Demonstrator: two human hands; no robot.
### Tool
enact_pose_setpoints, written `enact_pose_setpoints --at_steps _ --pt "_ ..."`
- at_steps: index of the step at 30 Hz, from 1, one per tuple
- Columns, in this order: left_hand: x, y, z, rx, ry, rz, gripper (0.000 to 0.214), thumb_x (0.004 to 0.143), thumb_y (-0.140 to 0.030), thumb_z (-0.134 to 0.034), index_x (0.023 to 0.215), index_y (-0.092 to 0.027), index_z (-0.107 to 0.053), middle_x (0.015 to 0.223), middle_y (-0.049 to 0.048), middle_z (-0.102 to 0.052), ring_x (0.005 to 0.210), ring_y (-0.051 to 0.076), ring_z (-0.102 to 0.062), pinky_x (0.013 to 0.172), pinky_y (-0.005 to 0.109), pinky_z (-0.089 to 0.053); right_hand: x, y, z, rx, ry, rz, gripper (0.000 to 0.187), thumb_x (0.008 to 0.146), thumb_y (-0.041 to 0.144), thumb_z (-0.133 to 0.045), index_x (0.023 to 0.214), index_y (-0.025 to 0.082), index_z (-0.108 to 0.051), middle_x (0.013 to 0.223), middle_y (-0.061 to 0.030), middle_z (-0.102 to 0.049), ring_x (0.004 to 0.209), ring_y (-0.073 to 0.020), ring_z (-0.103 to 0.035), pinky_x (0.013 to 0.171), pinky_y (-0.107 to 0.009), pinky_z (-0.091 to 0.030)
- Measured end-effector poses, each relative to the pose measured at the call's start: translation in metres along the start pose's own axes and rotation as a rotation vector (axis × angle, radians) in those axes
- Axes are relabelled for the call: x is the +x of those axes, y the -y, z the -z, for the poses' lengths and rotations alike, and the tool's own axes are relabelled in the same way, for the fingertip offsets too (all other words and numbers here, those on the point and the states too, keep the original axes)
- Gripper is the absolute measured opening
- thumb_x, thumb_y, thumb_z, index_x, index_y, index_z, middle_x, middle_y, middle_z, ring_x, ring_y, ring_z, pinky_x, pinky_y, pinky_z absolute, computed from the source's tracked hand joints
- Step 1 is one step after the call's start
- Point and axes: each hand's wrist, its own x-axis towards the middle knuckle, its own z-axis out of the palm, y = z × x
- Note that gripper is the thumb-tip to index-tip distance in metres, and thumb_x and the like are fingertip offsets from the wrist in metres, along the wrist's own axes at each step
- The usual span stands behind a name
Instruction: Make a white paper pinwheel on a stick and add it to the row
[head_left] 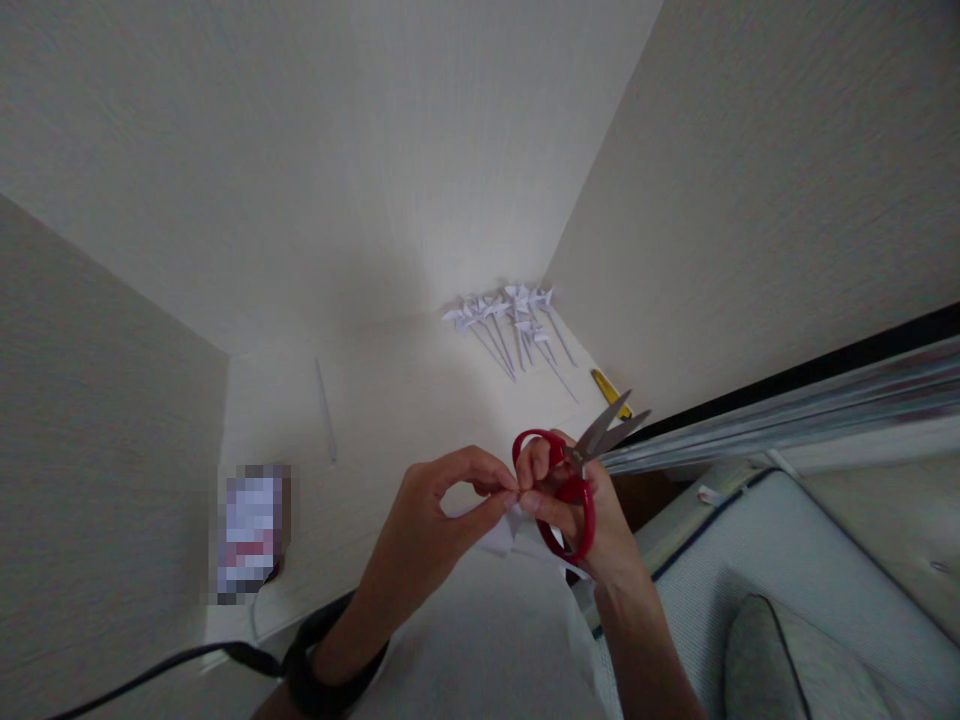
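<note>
My left hand (442,505) is closed in a pinch, thumb and forefinger meeting my right fingertips on a small piece of white paper (504,535). My right hand (574,510) has fingers through the red handles of a pair of scissors (577,465); the grey blades point up and to the right, slightly apart. Its fingertips also pinch the paper. A black band sits on my left wrist (330,665).
Several white paper pinwheels on sticks (517,325) lie in the far corner by the walls. A yellow object (609,390) lies near the right wall. A thin white stick (325,410) lies at left. A blurred item (251,530) and a black cable (172,665) sit lower left. A cushion (780,650) is at right.
</note>
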Motion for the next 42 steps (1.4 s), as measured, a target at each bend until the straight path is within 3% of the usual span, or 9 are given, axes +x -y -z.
enact_pose_setpoints --at_steps 24,34,42 --pt "0.0004 -0.0051 -0.0006 0.174 -0.007 -0.038 0.009 0.076 -0.011 -0.064 0.072 -0.019 -0.068 0.07 -0.0024 -0.072 0.066 0.012 -0.064 0.067 0.02 -0.049 -0.0009 0.0012 0.0 -0.046 -0.025 0.017 0.027 0.068 0.019 -0.082 0.078 0.024 -0.058 0.078 0.0022 -0.056 0.078 -0.0153 -0.055 0.071 -0.028 -0.045" --pt "-0.0009 -0.0076 -0.0008 0.154 0.012 -0.039 0.01 0.077 -0.013 -0.064 0.071 -0.019 -0.069 0.072 -0.0013 -0.074 0.067 0.013 -0.066 0.067 0.021 -0.051 0.0 0.0014 0.0023 -0.014 -0.015 -0.003 0.03 0.064 0.02 -0.086 0.077 0.024 -0.059 0.076 0.003 -0.054 0.07 -0.0134 -0.051 0.064 -0.025 -0.045" --pt "-0.0006 -0.0051 -0.0001 0.17 0.003 -0.11 0.008 0.078 -0.012 -0.067 0.073 -0.018 -0.067 0.076 0.0002 -0.069 0.074 0.013 -0.064 0.072 0.023 -0.048 0.0006 0.0028 0.0026 -0.017 0.017 -0.003 0.029 0.065 0.02 -0.085 0.079 0.024 -0.06 0.082 0.0016 -0.057 0.076 -0.015 -0.054 0.072 -0.028 -0.046"
